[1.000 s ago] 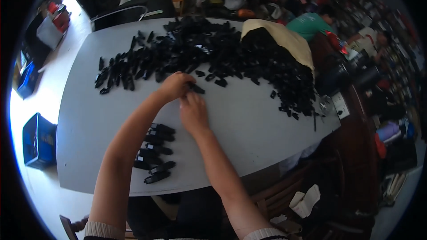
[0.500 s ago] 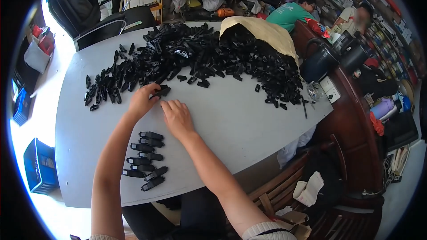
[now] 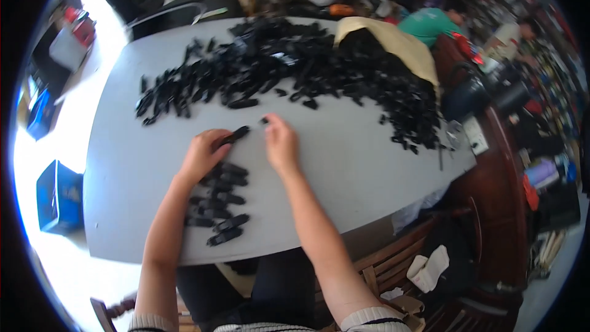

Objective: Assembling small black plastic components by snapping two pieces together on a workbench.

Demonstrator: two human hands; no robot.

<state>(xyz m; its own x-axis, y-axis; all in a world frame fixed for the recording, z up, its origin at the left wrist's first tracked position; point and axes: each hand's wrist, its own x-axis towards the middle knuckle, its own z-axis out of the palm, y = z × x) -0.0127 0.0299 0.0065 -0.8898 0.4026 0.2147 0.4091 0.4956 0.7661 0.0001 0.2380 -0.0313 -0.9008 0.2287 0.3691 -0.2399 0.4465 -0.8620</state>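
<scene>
My left hand (image 3: 204, 155) is closed around a long black plastic part (image 3: 237, 134), which sticks out past the fingertips toward the upper right. To its right, my right hand (image 3: 281, 145) pinches a small black plastic piece (image 3: 264, 121) between thumb and fingertips, a short gap away from the long part. Below my left hand lies a cluster of several similar black parts (image 3: 228, 198) in rough rows on the grey table (image 3: 344, 178). Beyond both hands spreads a large heap of loose black plastic parts (image 3: 246, 64). Motion blur hides the finer details.
A tan paper sack (image 3: 393, 40) lies open at the back right, black pieces spilling from it. A black office chair (image 3: 203, 9) stands behind the table, and a blue bin (image 3: 60, 200) to the left. Two people sit beyond the dark wooden furniture (image 3: 495, 178) at right.
My right hand has lifted from the tabletop and now pinches a small black piece. My left hand has drawn nearer with its long part. The whole view has shifted and blurred.
</scene>
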